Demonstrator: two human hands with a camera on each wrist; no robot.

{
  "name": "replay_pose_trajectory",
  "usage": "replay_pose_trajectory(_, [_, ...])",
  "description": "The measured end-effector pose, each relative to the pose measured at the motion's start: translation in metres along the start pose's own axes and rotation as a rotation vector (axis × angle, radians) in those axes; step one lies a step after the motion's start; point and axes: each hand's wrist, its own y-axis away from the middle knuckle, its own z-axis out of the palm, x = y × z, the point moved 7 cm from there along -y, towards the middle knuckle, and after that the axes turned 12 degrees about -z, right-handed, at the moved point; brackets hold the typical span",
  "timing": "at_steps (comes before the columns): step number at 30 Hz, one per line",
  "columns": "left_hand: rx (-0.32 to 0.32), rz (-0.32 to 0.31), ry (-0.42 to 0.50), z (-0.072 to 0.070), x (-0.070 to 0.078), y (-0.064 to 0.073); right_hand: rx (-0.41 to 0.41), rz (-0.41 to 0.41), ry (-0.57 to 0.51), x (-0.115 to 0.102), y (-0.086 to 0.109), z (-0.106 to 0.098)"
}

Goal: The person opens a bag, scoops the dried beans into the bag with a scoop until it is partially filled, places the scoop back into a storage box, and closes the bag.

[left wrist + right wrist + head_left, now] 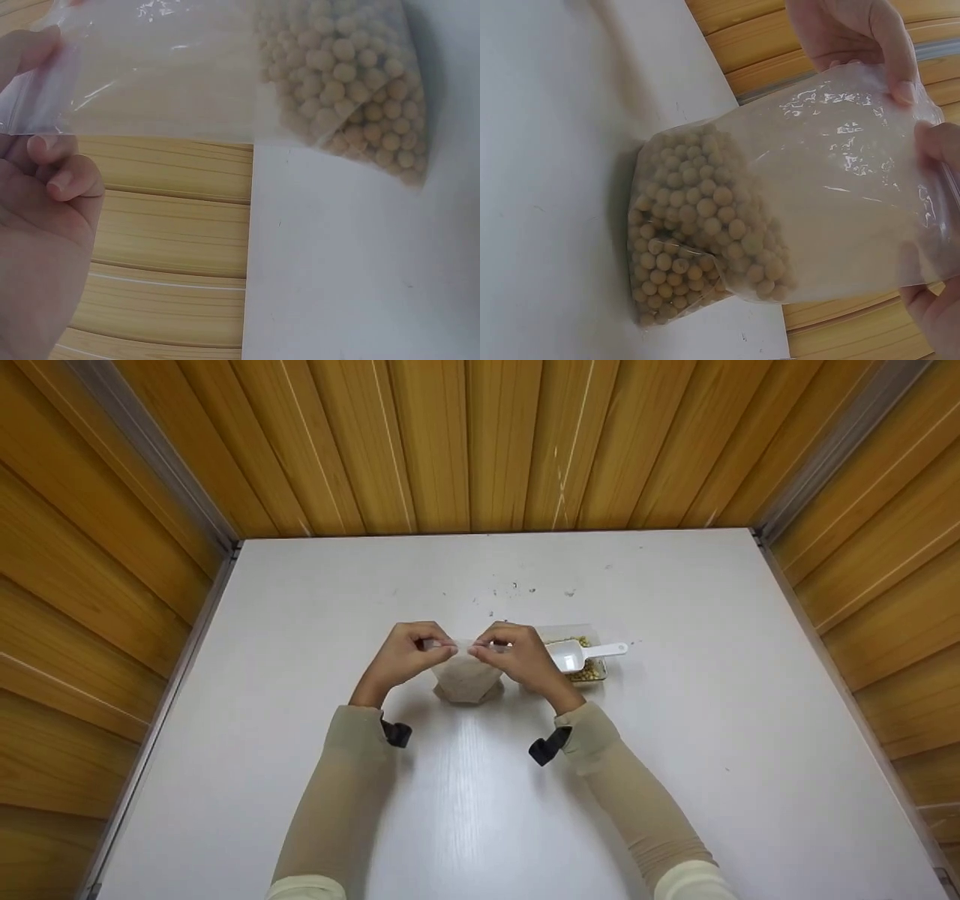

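Note:
A clear plastic bag (469, 676) with round beige beans (690, 202), which look like soybeans, in its lower part stands on the white table. Its upper part is flat and stretched upward, with a strip like a zip seal (41, 97) near the mouth in the left wrist view. My left hand (405, 656) pinches the top edge between thumb and fingers. Close beside it, my right hand (525, 660) pinches the same edge farther right. The two thumbs are almost together. In the head view the hands partly hide the bag's top.
Right behind my right hand sits a clear container (598, 673) of yellowish-green grains, with a white scoop (570, 656) lying across it. Small dark specks (532, 590) dot the table (337, 585) beyond the bag. Wood-look walls (465, 442) enclose the table's back and sides.

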Motion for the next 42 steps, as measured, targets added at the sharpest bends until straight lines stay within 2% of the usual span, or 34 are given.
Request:
replay_pose_trajectory(10, [-0.008, -0.021, 0.022, -0.001, -0.004, -0.002, -0.015, -0.039, 0.009, -0.003, -0.001, -0.002])
replay_pose_trajectory(16, [0.000, -0.029, 0.025, -0.002, -0.006, -0.003, -0.014, 0.013, 0.014, 0.001, 0.003, -0.005])
replay_pose_trajectory(21, [0.044, -0.039, -0.002, -0.006, -0.006, -0.002, -0.006, 0.036, 0.023, 0.003, 0.004, -0.011])
replay_pose_trajectory(26, [0.062, -0.086, -0.014, -0.010, -0.009, -0.002, 0.000, 0.040, 0.017, 0.003, 0.005, -0.015])
replay_pose_trajectory(33, [0.076, -0.165, -0.016, -0.012, -0.041, -0.014, -0.025, -0.020, 0.058, 0.004, 0.005, -0.018])
replay_pose_trajectory(37, [0.073, -0.198, -0.024, -0.014, -0.048, -0.015, -0.007, 0.045, 0.069, 0.011, 0.008, -0.023])
replay_pose_trajectory(42, [0.087, -0.160, -0.034, -0.016, -0.050, -0.016, 0.046, 0.145, 0.059, 0.019, 0.014, -0.033])
